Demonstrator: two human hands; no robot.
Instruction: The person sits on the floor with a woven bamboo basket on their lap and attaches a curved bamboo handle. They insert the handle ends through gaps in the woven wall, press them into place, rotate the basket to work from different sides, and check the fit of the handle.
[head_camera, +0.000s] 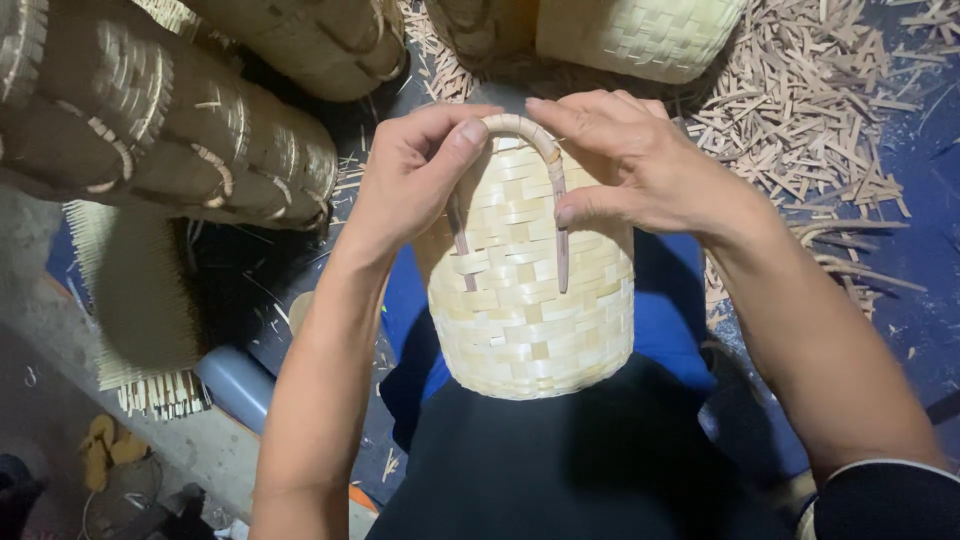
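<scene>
A pale woven bamboo basket (530, 320) lies on my lap, its closed bottom toward me. A bent brown cane strip (520, 125) arches over its far end, both legs tucked into the weave. My left hand (415, 175) pinches the strip's left side between thumb and fingers. My right hand (640, 160) presses on the arch's right side, thumb against the right leg (562, 240).
Stacked darker woven baskets (150, 120) lie at the upper left, and a pale one (640, 35) stands at the top. Bamboo offcuts (820, 110) litter the dark floor on the right. A mat of bamboo slats (140, 310) and a yellow sandal (105, 445) are at the left.
</scene>
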